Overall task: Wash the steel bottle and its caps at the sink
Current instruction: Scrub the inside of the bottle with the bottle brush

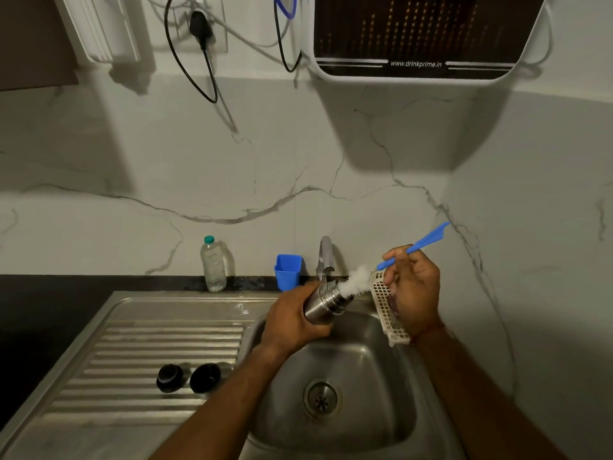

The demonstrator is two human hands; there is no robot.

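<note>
Sink (pixel 381 370) basin below. Left hand (pixel 292 323) grips the steel bottle (pixel 326 300), tilted over it. Right hand (pixel 414 293) pinches a blue brush (pixel 419 244), bristles at the bottle mouth. Step looks like scrubbing inside; next needs a straight push in. Two black caps (pixel 170 378) wait on the drainboard. Purifier (pixel 365 34) lettering: "www.drinkprime.in".

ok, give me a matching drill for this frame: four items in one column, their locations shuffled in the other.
1 steel bottle
2 black caps
3 blue cup
4 bottle brush

A on the drainboard
B gripped by the right hand
C gripped by the left hand
D beside the tap

Pairs: 1-C, 2-A, 3-D, 4-B
</note>
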